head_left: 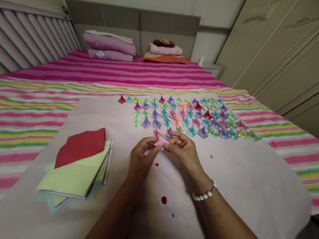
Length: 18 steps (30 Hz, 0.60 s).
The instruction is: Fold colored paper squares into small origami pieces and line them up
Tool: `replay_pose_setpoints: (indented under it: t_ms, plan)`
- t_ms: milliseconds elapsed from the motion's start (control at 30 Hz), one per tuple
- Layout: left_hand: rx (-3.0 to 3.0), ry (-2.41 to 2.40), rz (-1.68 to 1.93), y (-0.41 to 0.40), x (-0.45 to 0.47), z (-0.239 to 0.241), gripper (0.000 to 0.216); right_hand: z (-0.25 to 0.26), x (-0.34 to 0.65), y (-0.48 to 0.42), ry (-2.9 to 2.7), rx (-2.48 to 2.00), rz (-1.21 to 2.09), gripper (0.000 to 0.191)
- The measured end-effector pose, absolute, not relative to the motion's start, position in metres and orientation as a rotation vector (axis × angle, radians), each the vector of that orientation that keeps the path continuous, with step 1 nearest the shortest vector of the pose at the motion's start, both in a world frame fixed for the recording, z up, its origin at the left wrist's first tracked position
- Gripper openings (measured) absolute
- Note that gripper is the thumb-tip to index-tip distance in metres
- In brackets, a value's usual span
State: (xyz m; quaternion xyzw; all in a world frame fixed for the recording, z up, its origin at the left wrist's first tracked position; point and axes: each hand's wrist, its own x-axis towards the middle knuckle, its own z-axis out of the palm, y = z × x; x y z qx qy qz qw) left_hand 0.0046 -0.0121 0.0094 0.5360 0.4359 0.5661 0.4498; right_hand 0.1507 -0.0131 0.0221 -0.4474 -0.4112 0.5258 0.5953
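Head view. Clock directions are taken from the pink paper [162, 142], which lies pinched between both hands above the pale cover sheet [232, 187] on the bed [35, 94]. The left hand [141, 154] bears on it from nine o'clock and the right hand [186, 153] from three; each grip is narrow, thumb and fingertips holding the paper by its edges. The step appears to be shaping a small fold. For good work, one hand should anchor the paper while the other aligns edge to edge; creases are best pressed outward from the middle, lightly, since thin paper probably dents or tears under a hard pinch.

Counts: one pink paper in hand; one bracelet [206, 193], on the right wrist, between four and five o'clock; one paper stack [71, 175] toward nine o'clock, its sheets too overlapped to number, with one red sheet [82, 146] on top; folded pieces [191, 132], more than fifty, in rows sweeping from between ten and eleven round to three, three of them deep red. Whether the pink point just beyond the fingers is a separate piece cannot be told.
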Motion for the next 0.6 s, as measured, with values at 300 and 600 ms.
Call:
replay_pose_setpoints:
  t_ms: [300,600]
  plan:
    - [1.411,1.103,1.310,-0.0102,0.0003,0.0097,0.030,0.0262,0.1524,-0.0162,-1.025,-1.025,1.172,0.050]
    - [1.637,1.086,1.317,-0.0109,-0.0006,0.0149,0.012,0.0290,0.1560,-0.0187,-1.207,-1.047,0.936,0.029]
